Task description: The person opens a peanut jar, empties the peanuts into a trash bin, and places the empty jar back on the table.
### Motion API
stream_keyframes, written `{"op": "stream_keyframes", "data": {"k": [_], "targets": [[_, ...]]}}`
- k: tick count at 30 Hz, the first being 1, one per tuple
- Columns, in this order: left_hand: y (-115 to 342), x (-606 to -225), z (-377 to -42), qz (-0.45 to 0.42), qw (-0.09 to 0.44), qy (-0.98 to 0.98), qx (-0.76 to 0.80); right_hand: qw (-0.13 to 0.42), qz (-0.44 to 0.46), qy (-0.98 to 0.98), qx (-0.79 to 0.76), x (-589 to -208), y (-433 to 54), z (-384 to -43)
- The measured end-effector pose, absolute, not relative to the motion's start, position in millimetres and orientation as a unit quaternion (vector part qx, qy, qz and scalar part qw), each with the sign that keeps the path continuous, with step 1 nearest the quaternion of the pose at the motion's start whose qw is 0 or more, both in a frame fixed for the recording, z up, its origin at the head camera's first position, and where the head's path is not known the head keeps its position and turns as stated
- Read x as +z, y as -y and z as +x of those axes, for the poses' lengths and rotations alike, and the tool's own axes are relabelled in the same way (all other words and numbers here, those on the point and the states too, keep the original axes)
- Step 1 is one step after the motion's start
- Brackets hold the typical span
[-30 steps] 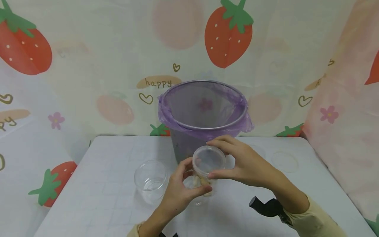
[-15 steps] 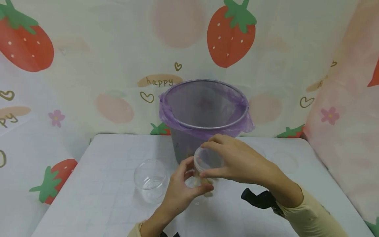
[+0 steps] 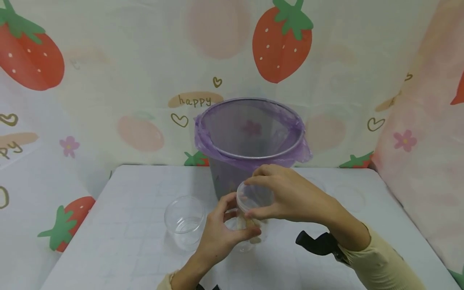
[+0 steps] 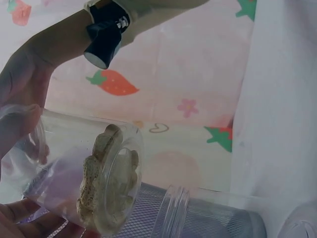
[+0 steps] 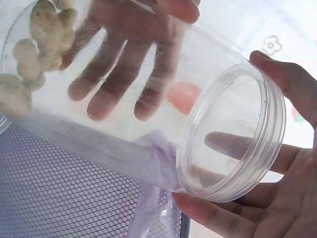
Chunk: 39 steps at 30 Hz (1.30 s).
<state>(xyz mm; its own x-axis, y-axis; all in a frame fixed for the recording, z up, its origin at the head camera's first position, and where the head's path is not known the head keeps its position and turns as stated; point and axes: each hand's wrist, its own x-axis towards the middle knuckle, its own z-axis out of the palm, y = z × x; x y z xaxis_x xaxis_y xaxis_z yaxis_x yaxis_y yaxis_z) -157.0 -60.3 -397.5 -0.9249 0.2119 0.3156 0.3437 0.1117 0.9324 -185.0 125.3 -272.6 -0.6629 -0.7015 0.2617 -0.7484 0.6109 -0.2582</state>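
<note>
Peanuts (image 4: 91, 183) are lying against the base of a clear jar (image 4: 74, 131), which the left hand (image 3: 224, 233) is holding with fingers and thumb wrapped about its side. At the jar's mouth, just above the left hand, the right hand (image 3: 290, 197) is gripping a clear lid (image 3: 255, 196), its thumb and fingers spread around the rim. Whether the jar's base is touching the table (image 3: 127, 225) I cannot tell.

Just to the left of the left hand, an empty jar (image 3: 185, 225) is standing upright. Beyond both hands, a mesh bin (image 3: 224, 177) is standing with a purple bag (image 3: 250, 162) folded over its rim. To the right of the right hand, a faint clear disc (image 3: 349, 198) is lying flat.

The step in hand is probably working the lid at the mouth; whether it is being fastened or loosened, I cannot tell. The next move is likely calling for the left hand to brace the jar while the right is keeping the lid level, without squeezing the thin wall.
</note>
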Motion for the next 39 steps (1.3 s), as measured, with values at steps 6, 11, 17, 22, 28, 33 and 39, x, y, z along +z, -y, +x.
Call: {"op": "stream_keyframes", "data": {"k": [6,11,17,22,28,33,39], "targets": [[59,-397,-156,-0.178,0.062,0.745,-0.639,0.073,0.422,0.882,0.193,-274,-127,-188],[59,-396,-155,-0.172,0.062,0.749,-0.637,0.063,0.424,0.88,0.207,-274,-128,-189],[59,-398,-154,-0.169,0.068,0.746,-0.64,0.058,0.429,0.874,0.22,-276,-129,-189],[61,-400,-156,-0.172,0.089,0.743,-0.641,0.076,0.439,0.864,0.235,-277,-127,-191],[65,-402,-160,-0.232,0.059,0.722,-0.65,0.022,0.484,0.834,0.263,-273,-136,-195],[70,-399,-163,-0.272,0.039,0.714,-0.644,-0.03,0.545,0.797,0.259,-267,-144,-196],[70,-397,-158,-0.237,0.058,0.744,-0.621,-0.005,0.508,0.828,0.238,-264,-140,-184]]}}
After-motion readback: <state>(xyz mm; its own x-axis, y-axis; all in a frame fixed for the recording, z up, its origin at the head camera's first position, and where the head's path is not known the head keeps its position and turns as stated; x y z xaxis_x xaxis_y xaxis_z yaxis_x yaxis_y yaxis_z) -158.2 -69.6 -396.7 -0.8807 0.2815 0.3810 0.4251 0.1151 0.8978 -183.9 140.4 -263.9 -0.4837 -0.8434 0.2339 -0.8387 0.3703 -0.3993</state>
